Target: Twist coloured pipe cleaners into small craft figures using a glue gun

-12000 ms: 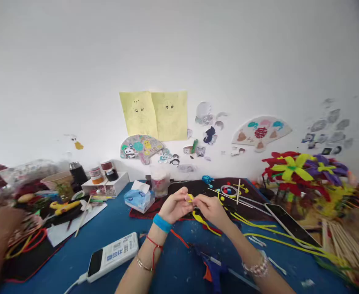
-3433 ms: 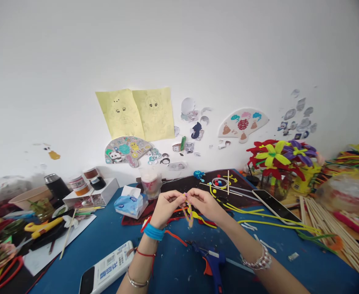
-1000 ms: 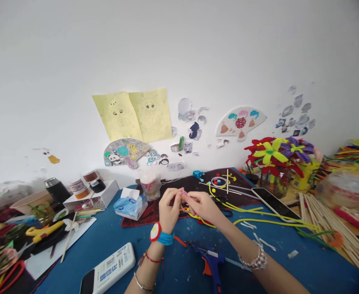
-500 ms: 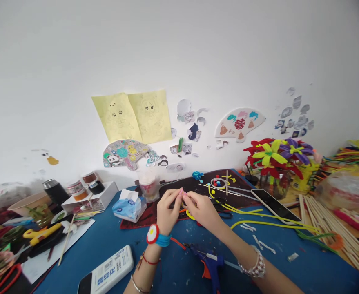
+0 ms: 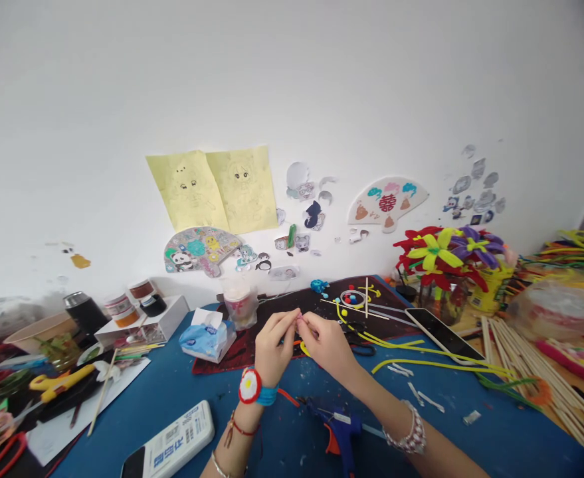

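My left hand and my right hand meet above the dark mat, their fingertips pinching a small pink piece. Its exact form is hidden by my fingers. A short yellow pipe cleaner and an orange one show just below my hands. A round red-and-white disc sits on the blue wristband on my left wrist. My right wrist wears a beaded bracelet.
A blue glue gun lies below my hands on the blue table. Long yellow pipe cleaners run to the right, past a tablet. A tissue pack, a plastic cup, pipe-cleaner flowers and wooden sticks stand around.
The red-and-white disc now sits on the blue wristband, unlike the earliest frames. My hands have closed in around the pink piece, hiding more of the yellow strand. The view has drifted slightly.
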Tool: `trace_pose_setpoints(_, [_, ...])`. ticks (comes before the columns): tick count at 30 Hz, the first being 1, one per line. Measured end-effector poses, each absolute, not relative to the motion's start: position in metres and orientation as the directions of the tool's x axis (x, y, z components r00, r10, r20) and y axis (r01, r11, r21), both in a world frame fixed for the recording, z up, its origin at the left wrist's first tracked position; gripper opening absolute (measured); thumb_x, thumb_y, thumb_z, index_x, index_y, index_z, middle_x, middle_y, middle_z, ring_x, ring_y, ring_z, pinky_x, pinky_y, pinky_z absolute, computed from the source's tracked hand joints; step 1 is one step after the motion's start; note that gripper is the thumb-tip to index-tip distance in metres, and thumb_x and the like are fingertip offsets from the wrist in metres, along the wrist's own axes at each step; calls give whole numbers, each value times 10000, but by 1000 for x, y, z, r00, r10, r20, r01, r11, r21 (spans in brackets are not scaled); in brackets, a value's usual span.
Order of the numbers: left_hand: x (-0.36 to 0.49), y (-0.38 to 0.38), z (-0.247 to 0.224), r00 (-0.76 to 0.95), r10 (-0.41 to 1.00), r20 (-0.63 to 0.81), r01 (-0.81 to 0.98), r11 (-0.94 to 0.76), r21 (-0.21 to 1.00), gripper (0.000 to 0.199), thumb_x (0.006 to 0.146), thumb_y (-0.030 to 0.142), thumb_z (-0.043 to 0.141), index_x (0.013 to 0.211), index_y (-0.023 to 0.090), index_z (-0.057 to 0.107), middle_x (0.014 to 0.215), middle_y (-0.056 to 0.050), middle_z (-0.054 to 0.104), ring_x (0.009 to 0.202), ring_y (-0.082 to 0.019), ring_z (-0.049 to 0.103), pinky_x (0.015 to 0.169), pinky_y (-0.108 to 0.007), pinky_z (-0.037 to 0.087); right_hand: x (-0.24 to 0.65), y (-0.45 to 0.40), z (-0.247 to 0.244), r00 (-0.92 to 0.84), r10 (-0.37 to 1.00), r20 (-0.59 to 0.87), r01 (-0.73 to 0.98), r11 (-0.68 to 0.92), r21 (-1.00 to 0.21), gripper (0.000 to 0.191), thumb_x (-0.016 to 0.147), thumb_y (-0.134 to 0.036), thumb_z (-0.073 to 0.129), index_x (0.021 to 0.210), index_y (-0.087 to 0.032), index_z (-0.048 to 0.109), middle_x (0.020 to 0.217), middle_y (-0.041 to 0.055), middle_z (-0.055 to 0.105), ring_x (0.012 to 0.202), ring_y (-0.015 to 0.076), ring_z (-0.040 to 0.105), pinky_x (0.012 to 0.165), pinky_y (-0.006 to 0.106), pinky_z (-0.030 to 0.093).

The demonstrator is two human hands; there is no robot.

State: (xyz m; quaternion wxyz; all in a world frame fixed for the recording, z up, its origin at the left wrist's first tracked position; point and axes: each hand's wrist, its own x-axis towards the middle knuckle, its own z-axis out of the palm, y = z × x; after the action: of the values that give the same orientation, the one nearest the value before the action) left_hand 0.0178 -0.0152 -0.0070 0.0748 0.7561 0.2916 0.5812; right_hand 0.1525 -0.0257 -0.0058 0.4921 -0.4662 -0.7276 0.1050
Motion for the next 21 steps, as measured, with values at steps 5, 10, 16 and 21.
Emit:
trace_pose_setpoints(5, [14,-10,-9,252,468,847,393,-849,353,327,881,126,487,1176,221,590,1047,-74,622,943,-166,590,824,-283,498,155,-28,0,-85,797,597,479,558,-677,313,909,-341,385,640,-184,421,519,-45,421,466,81,381,488,207,267])
trace_pose_setpoints(10, [11,-9,-9,281,465,840,409,-849,333,325,903,121,449,1188,222,569,1046,-76,611,926,-149,593,801,-262,508,160,-26,2,-200,846,493,306,533,-789,324,915,-384,379,671,-188,464,544,-33,532,460,85,467,494,194,358])
trace_pose_setpoints(16, [7,-11,-6,386,426,818,432,-867,247,357,904,117,435,1232,223,529,1069,-87,586,965,-157,573,833,-281,501,166,-26,6,-278,861,427,279,497,-822,330,910,-377,387,651,-188,464,512,-34,548,431,84,483,460,188,376])
trace_pose_setpoints(21, [4,-10,-1,463,431,775,365,-889,277,338,900,112,432,1202,216,542,1103,-86,583,1013,-165,556,859,-292,493,170,-27,7,-263,852,452,380,522,-763,342,901,-348,414,603,-182,430,461,-52,479,426,74,443,458,187,353])
